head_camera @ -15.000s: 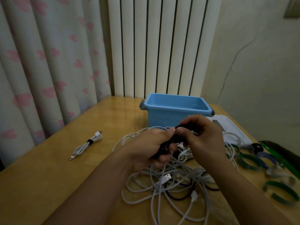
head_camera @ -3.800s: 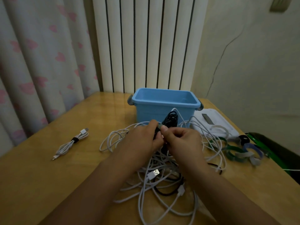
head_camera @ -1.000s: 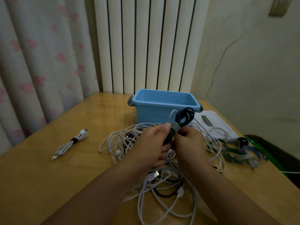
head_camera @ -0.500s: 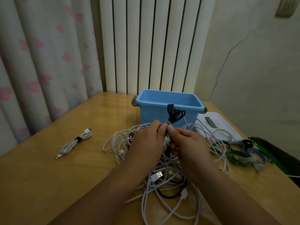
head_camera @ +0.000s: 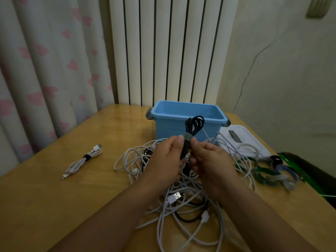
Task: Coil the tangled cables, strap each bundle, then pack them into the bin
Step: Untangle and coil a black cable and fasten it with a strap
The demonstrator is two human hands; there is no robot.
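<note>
- I hold the coiled black cable [head_camera: 192, 131] upright between both hands, above the tangle and in front of the blue bin [head_camera: 188, 118]; its loops stand up just past my fingertips, and its lower part runs down into my left palm.
- My left hand [head_camera: 166, 161] has its fingers curled round the bundle, the thumb pressing the side of the grey strap [head_camera: 188, 137].
- My right hand [head_camera: 211, 162] pinches the other side of that strap between thumb and forefinger, the remaining fingers curled loosely under.
- The step in hand, as I judge it, is closing the strap, so I keep the left grip firm to stop the loops fanning while the right fingers press the strap's end flat on itself.
- I should wrap snugly, not so tight that the cable kinks, and keep the strap at the middle of the bundle.
- Whether the end is fully fastened I cannot tell; it is hidden behind my fingertips.
- A white cable [head_camera: 209, 139] passes just beyond my right fingertips; it could catch under the strap, so I lift clear of it.
- Below my wrists lies the pile of white cables [head_camera: 181, 202] on the table [head_camera: 54, 206]; well left of my left fingers lies one strapped white bundle [head_camera: 83, 160], and right of my right fingers the spare straps [head_camera: 272, 175].
</note>
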